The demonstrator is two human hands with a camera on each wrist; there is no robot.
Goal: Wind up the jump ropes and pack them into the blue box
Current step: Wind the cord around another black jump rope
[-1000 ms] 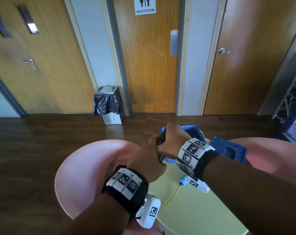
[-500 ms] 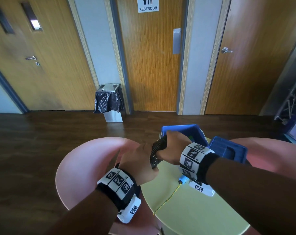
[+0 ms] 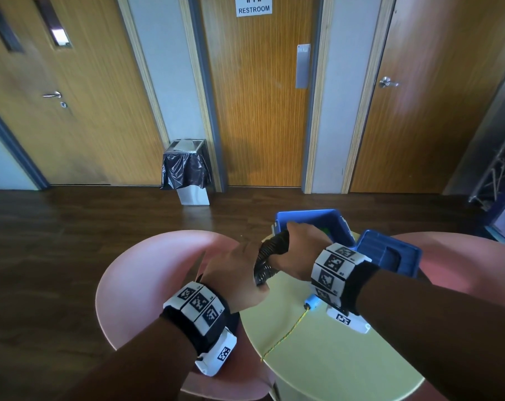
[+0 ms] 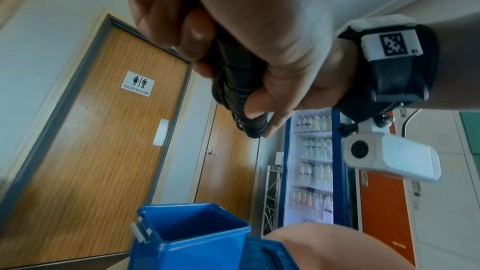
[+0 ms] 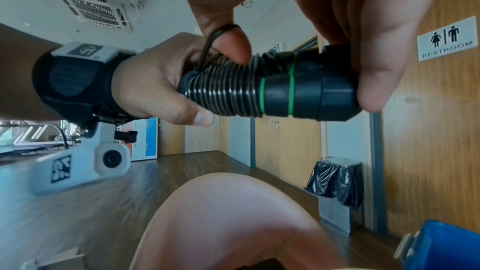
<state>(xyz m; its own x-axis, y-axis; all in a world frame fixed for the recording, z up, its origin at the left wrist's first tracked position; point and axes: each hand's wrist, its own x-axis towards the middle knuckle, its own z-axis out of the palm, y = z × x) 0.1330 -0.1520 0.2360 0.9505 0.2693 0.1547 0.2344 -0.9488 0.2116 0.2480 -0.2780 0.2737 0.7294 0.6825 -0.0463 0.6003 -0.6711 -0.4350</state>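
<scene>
A black jump rope [image 3: 270, 254], its cord wound round its two handles with green rings [image 5: 259, 89], hangs over the table's far edge, held from both ends. My left hand [image 3: 237, 273] grips the wound end. My right hand [image 3: 291, 247] holds the handles' thick end with thumb and fingers [image 5: 376, 73]. Just behind stands the open blue box [image 3: 312, 219], also seen from below [image 4: 192, 239]; something green shows inside. A second rope with a light blue handle [image 3: 312, 303] and a yellow cord [image 3: 286, 334] lies on the table under my right wrist.
The blue lid [image 3: 390, 253] lies right of the box on the round yellow-green table [image 3: 346, 366]. Pink chairs [image 3: 147, 273] stand left and right of it. A bin with a black bag [image 3: 186, 172] stands by the restroom door.
My left hand has slid down toward me along the bundle, so more of the wound black rope shows between my hands. My right hand has stayed by the box.
</scene>
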